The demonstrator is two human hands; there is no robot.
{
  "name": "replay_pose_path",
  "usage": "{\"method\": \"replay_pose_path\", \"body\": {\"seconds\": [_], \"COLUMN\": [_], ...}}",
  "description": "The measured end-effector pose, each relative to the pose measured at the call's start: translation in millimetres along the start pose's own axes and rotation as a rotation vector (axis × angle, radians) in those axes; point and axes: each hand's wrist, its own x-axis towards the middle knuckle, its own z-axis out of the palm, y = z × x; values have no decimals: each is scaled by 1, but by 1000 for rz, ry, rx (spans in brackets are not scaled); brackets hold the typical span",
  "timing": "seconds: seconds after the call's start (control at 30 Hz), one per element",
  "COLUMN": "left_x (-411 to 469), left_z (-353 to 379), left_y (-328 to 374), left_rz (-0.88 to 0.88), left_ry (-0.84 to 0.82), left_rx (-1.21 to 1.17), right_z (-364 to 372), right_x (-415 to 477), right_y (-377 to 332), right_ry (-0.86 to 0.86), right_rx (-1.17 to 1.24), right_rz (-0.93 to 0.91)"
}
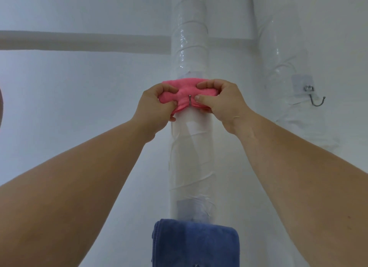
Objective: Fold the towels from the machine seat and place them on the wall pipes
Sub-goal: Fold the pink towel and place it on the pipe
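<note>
A folded pink towel [186, 91] is held against the middle vertical pipe [190, 47], which is white and wrapped in clear tape. A small metal hook [190, 100] pokes out in front of the towel's lower middle. My left hand [157, 105] pinches the towel's left end between thumb and fingers. My right hand [221, 100] pinches its right end, thumb beside the hook. Lower on the same pipe hangs a folded blue towel [196, 244].
A second wrapped pipe [282, 47] runs down at the right and carries a bare metal hook [316, 100] on an adhesive pad. A horizontal white pipe [83, 42] crosses the wall at the upper left. White wall lies all around.
</note>
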Motion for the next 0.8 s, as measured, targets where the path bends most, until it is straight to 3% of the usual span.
{"method": "replay_pose_path", "body": {"seconds": [0.1, 0.27, 0.33, 0.47, 0.6, 0.8], "left_x": [0, 4, 3, -4, -8, -8], "left_z": [-1, 0, 5, 8, 5, 1], "left_y": [-2, 3, 0, -19, -29, -34], "left_rz": [179, 476, 476, 444, 401, 407], "left_ry": [96, 84, 23, -54, -149, -235], "left_rx": [385, 923, 930, 902, 822, 915], "right_z": [2, 4, 6, 1, 3, 0], "right_x": [-1, -10, -12, -22, -26, -23], "right_y": [4, 12, 18, 33, 37, 40], "right_ry": [100, 229, 159, 0, -92, -163], "right_rx": [-181, -879, -999, -1178, -1159, -1108], "right_rz": [-86, -522, -580, -508, -410, -364]}}
